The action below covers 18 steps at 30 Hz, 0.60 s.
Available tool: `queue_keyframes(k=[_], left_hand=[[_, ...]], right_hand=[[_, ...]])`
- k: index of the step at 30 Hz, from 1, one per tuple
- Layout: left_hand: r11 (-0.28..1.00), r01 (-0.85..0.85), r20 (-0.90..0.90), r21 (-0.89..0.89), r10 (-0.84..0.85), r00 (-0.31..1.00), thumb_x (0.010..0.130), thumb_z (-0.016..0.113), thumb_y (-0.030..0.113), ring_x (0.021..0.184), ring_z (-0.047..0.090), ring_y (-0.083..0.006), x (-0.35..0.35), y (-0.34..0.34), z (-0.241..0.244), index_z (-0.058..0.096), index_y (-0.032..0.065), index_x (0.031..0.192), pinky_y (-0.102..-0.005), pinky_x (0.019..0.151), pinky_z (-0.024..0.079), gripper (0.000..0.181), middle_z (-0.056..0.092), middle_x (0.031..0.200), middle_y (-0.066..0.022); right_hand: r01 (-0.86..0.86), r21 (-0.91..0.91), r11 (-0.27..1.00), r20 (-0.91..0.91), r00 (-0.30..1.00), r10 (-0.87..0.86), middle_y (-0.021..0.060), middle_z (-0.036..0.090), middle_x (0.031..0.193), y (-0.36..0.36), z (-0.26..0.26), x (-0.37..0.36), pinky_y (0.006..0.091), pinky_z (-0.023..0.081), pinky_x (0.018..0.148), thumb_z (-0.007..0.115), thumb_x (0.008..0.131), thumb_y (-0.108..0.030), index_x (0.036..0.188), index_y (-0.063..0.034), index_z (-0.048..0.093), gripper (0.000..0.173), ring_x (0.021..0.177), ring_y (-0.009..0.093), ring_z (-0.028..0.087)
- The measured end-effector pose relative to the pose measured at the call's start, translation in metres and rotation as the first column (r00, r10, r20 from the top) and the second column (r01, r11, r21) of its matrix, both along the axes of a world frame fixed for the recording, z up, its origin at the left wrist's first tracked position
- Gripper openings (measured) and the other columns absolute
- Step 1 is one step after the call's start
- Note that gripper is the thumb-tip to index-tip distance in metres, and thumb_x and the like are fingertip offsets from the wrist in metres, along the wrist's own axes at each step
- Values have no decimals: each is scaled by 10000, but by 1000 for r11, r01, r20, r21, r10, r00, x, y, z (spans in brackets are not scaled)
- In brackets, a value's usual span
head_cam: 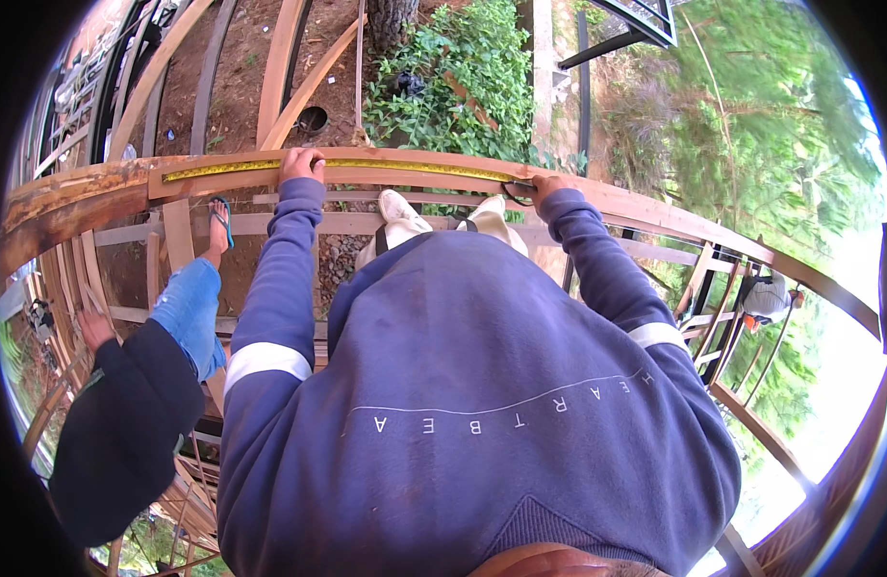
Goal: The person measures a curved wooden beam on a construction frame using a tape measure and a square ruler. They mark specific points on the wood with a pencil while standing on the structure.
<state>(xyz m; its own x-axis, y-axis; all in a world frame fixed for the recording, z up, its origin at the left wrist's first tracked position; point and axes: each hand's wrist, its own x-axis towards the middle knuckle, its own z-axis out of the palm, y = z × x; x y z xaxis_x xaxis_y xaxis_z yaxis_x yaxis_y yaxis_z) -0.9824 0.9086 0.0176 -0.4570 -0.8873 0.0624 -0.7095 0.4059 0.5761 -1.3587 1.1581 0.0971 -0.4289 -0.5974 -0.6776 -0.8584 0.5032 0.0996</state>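
A yellow tape measure blade (414, 167) lies stretched along a long wooden beam (631, 202) that crosses the view in front of me. My left hand (303, 164) rests over the beam's edge, its fingers curled on the wood and against the blade. The blade's far left end lies near where a sawn board meets a rougher, bark-edged beam (90, 184). At the other end of the blade, my right hand (552, 189) is closed around the dark tape measure case, mostly hidden by the fingers, with a dark strap loop hanging beside it.
A co-worker in a dark top (133, 425) and flip-flops stands on the framing at left; another person (767, 297) is farther off at right. My shoes (400, 208) are on narrow timbers with gaps showing the ground below. Beyond the beam are slanting planks (281, 72), a bucket (312, 120) and shrubs.
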Motion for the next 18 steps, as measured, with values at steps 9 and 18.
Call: queue_keyframes(k=[9,18], left_hand=[[1000,20,-3,-4,-20,1000,732,685,73,891,549,-293,2,-3,-6,636,104,826,-387,818,448,111,568,890,-87],[1000,18,-1,-17,-18,1000,717,694,57,898,556,-293,0,-1,-4,632,96,813,-384,822,450,122,574,885,-87]], right_hand=[[74,88,993,8,997,-75,151,633,1099,-10,-11,-3,417,477,876,493,900,-374,1143,-128,615,367,1024,315,606],[151,133,980,-7,988,-151,171,611,1150,-11,-37,-11,403,475,894,550,831,-569,1158,-113,623,566,1061,308,596]])
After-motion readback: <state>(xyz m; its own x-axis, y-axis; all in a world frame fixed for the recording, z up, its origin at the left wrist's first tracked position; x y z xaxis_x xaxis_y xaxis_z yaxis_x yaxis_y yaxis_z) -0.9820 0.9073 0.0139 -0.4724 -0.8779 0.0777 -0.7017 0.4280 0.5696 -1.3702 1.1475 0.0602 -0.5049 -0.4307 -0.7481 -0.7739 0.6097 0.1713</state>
